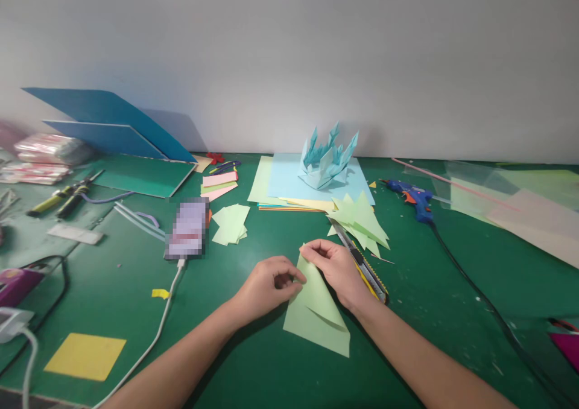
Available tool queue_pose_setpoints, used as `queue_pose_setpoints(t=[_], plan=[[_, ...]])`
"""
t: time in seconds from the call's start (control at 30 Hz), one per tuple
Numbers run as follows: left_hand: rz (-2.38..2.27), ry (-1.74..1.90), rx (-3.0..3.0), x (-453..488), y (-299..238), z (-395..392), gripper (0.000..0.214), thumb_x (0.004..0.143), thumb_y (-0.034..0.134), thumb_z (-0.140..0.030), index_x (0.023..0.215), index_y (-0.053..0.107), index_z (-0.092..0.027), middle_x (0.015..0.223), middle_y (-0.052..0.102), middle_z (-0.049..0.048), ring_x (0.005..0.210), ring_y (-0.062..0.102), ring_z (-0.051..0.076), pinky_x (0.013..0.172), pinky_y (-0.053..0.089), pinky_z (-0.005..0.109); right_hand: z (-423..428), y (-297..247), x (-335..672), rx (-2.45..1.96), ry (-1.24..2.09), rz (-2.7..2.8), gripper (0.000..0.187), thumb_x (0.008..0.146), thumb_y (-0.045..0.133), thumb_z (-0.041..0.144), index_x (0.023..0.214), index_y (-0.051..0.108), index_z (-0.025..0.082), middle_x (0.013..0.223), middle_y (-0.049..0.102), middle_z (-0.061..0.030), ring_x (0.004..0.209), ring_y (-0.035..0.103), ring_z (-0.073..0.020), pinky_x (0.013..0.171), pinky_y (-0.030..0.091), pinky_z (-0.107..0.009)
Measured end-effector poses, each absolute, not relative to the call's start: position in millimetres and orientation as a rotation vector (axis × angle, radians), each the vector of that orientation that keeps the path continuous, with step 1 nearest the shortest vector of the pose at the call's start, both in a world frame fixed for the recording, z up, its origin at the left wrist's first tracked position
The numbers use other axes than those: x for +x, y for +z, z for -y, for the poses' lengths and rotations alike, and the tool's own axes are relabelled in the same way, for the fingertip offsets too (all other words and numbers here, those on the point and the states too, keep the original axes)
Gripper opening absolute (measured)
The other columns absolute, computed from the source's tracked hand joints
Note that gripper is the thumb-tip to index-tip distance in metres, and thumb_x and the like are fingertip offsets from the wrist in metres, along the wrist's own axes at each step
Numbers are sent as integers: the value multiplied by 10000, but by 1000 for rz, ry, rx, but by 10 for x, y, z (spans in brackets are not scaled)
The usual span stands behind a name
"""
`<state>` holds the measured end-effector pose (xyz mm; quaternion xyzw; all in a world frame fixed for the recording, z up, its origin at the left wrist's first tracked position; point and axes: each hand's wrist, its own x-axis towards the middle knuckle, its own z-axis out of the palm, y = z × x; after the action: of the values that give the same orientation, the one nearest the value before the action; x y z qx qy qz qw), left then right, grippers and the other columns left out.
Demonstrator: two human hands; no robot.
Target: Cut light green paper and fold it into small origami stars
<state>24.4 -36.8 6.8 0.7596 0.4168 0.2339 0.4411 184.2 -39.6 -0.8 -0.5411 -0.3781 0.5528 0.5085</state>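
Note:
A light green paper sheet (316, 315), partly folded into a pointed shape, lies on the green table (253, 373) in front of me. My left hand (266, 285) pinches its left edge near the tip, fingers curled shut on the paper. My right hand (337, 267) pinches the tip and presses the upper right fold, also closed on the paper. A yellow utility knife (368, 270) lies just right of my right hand. Behind it sits a pile of folded light green pieces (362, 222).
A blue folded paper model (326, 155) stands on pale sheets at the back. A blue glue gun (414, 198) with black cord lies to the right. A phone (187, 228) with white cable, small green squares (230, 223), a yellow square (85, 356) and pliers (63, 196) lie left.

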Motion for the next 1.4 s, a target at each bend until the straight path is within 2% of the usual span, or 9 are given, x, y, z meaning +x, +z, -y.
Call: queue_pose_setpoints(t=[0.27,0.63,0.9,1.17,1.23,1.3,1.4], plan=[[-994,575,1902,234,78,370,189,732,561,-103,812,712,-183,757,640,12,578,529,84,529,429,177,394,-13,1838,-1298,1365,868,300,543,779,453,620,684,179,655,663,-9,624,537,-144,647,422,-292],[-1054,515,1863,236,84,377,219,736,569,-143,864,741,-188,754,694,11,551,538,93,519,431,189,402,-22,1834,-1247,1457,842,288,594,761,450,658,689,178,637,664,1,595,552,-132,606,423,-275],[-1054,501,1908,243,110,371,234,725,556,-100,842,742,-180,745,705,14,559,551,96,535,445,187,392,29,1833,-1245,1385,838,304,560,779,453,659,682,183,654,669,-9,634,585,-150,655,441,-287],[-1023,477,1884,239,101,370,239,736,547,-116,863,738,-178,777,710,19,540,528,85,510,438,182,409,42,1824,-1240,1438,788,364,564,757,511,670,668,174,633,663,-15,563,554,-138,582,432,-278],[-1031,474,1892,235,91,365,232,742,550,-123,872,735,-177,752,698,16,539,522,84,515,441,183,402,25,1829,-1252,1421,803,380,607,718,538,707,671,174,681,681,-33,607,580,-153,608,454,-290],[-1053,500,1907,221,76,347,225,744,559,-129,886,727,-179,771,686,18,548,523,81,533,456,187,395,-15,1835,-1254,1361,852,389,670,668,537,823,675,180,804,703,-60,720,618,-178,675,483,-311],[-1131,628,1902,176,48,287,224,730,585,-133,911,702,-192,981,652,42,564,527,64,566,496,205,396,-104,1841,-1222,1204,1035,430,708,658,424,1070,612,197,1059,673,-101,936,624,-211,815,498,-360]])
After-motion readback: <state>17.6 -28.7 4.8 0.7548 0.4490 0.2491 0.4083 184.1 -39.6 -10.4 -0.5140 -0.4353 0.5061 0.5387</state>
